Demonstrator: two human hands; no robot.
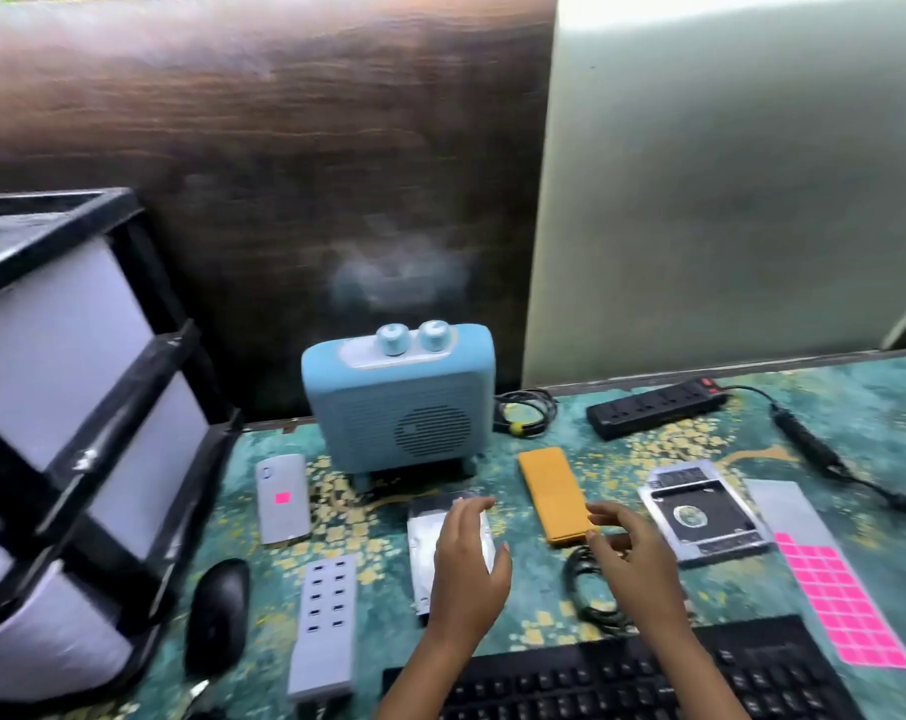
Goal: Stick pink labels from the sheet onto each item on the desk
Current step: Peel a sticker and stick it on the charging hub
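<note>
The sheet of pink labels (845,600) lies at the right, beside the keyboard. One pink label sits on the grey remote-like device (283,498) at the left. My left hand (466,569) rests flat, fingers spread, on a silver foil pouch (422,553) in the middle of the desk. My right hand (632,558) hovers with fingers apart, its fingertips at the near right edge of the orange case (552,491); I see no label in it. Other items: a blue heater (398,402), a silver drive caddy (700,511), a grey USB hub (326,621), a black mouse (217,615).
A black keyboard (648,678) lies along the near edge. A black power strip (653,407), a coiled cable (523,410) and a black corded tool (814,454) lie at the back and right. Another black cable (586,589) lies under my right hand. A black-framed drawer unit (76,407) stands at the left.
</note>
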